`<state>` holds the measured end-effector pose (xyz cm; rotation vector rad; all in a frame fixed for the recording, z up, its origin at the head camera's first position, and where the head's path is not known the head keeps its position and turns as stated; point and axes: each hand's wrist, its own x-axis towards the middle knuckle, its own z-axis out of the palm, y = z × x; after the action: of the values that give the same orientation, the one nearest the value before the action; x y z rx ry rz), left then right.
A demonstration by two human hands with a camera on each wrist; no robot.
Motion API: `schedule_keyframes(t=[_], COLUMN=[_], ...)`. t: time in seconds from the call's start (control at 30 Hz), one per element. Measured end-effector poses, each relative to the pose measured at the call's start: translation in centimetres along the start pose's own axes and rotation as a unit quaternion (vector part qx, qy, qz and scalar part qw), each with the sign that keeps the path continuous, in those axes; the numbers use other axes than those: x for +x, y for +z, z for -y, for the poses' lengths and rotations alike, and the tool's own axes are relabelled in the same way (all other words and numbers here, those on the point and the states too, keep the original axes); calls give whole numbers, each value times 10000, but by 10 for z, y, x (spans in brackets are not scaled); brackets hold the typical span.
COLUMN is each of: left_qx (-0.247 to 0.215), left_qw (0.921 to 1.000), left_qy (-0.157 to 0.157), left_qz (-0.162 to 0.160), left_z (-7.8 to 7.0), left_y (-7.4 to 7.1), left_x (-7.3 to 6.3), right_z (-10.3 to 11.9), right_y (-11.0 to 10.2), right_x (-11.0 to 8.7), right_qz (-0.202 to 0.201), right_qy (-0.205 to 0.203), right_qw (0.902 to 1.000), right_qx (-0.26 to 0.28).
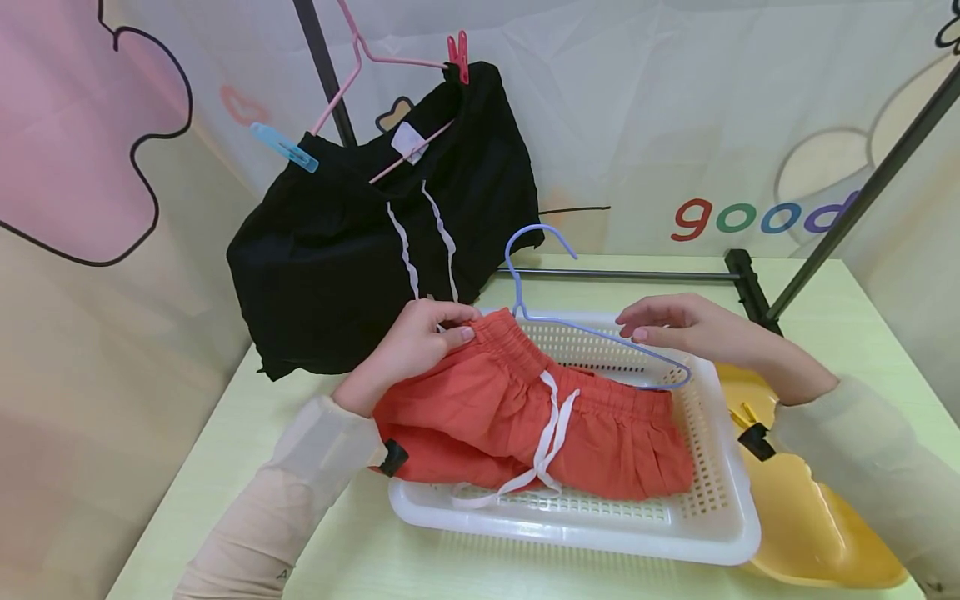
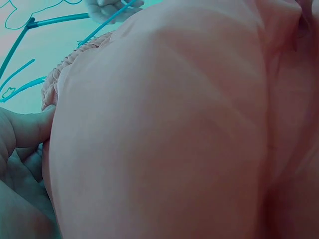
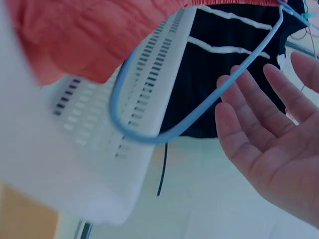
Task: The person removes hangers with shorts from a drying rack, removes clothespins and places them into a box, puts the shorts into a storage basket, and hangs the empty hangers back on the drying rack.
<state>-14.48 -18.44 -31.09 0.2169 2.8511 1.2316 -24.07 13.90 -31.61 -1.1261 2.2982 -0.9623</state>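
Orange-red shorts [image 1: 480,400] with a white drawstring lie spread over a white plastic basket [image 1: 570,533]. My left hand [image 1: 420,337] pinches their waistband at its left end between thumb and fingers; the left wrist view shows mostly the shorts' cloth [image 2: 159,119]. A blue hanger [image 1: 577,323] has its left part inside the waistband, while its hook stands up and its right end sticks out over the basket. Near that right arm of the hanger is my right hand [image 1: 690,325], its fingers loosely bent. The right wrist view shows this hand [image 3: 279,139] holding nothing, beside the hanger [image 3: 199,112].
Black shorts [image 1: 337,242] hang at the back left from a pink hanger [image 1: 397,60], with a blue clothespin [image 1: 285,147] and a red clothespin [image 1: 458,58]. A yellow tray [image 1: 817,517] with yellow clips sits right of the basket. Dark rack bars [image 1: 622,274] run behind.
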Motion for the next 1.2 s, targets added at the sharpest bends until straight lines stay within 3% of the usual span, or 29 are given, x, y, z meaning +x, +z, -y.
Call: schedule_keyframes(t=[0.2, 0.43, 0.7, 1.2], left_qx=[-46, -80, -88, -82], left_qw=[10000, 9997, 9997, 9999], left_qy=[-68, -224, -217, -122], left_qz=[16, 2, 8, 52], left_z=[-3, -5, -4, -4], left_y=[0, 0, 1, 2], left_x=[-1, -2, -1, 0], right_z=[13, 22, 26, 32], right_y=[4, 9, 12, 16], right_x=[10, 19, 25, 40], right_qz=[-112, 35, 289, 565], right_qy=[-62, -124, -144, 72], right_qw=[9999, 9998, 9977, 9967], right_qx=[-23, 129, 591, 582])
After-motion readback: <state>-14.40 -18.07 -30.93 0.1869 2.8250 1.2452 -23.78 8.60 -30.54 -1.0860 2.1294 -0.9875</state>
